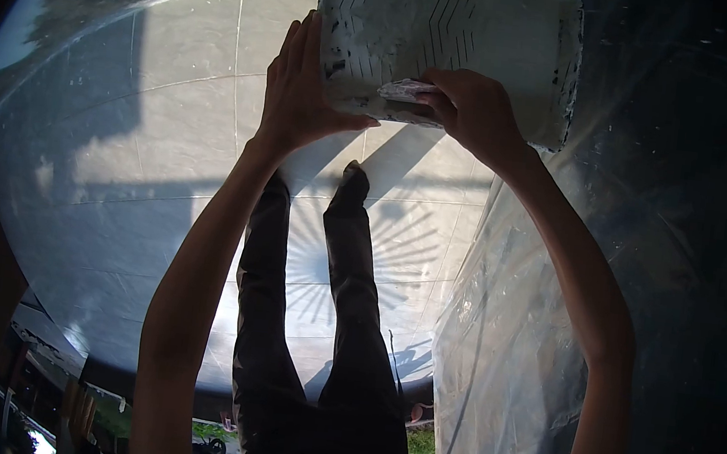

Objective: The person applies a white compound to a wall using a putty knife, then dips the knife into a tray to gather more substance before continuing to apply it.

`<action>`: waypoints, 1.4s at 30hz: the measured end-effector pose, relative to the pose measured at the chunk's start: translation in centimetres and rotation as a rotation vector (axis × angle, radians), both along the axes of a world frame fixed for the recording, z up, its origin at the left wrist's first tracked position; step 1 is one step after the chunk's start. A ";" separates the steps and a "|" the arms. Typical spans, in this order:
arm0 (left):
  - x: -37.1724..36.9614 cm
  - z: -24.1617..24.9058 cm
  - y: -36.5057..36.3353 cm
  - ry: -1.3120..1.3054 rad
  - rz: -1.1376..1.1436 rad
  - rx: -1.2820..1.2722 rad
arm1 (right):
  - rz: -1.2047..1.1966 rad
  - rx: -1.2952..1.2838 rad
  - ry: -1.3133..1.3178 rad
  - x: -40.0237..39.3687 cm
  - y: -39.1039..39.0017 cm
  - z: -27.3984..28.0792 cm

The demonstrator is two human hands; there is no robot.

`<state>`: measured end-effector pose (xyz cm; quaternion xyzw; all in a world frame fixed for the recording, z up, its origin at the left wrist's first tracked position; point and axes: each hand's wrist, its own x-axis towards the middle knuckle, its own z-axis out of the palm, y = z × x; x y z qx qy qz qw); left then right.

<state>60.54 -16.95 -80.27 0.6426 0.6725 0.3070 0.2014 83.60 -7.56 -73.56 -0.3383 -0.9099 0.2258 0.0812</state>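
A pale, roughly rectangular panel (490,36) with rows of slanted dark slits and rough, chipped edges fills the top middle of the head view. My left hand (297,87) braces its lower left corner, fingers up along the side and thumb stretched beneath the bottom edge. Near that bottom edge, my right hand (474,115) is closed on a crumpled whitish piece (404,89), pressed against the panel. Whether the piece is cloth or plastic is not clear.
Sunlit tiled floor (179,128) with striped shadows lies below. Clear plastic sheeting (509,358) hangs or drapes along the right. My legs in dark trousers (350,270) are underneath. Grass (421,450) and dark clutter show at the bottom.
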 end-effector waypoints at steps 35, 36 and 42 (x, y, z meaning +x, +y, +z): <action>0.4 1.8 -0.8 0.031 0.039 -0.279 | -0.362 -1.263 0.012 2.3 8.7 1.1; 0.4 2.0 -0.8 0.053 0.030 -0.308 | -0.360 -1.255 0.017 2.2 8.5 1.6; -0.5 4.2 -0.2 0.030 0.023 -0.122 | -0.536 -1.315 0.380 1.8 7.7 5.9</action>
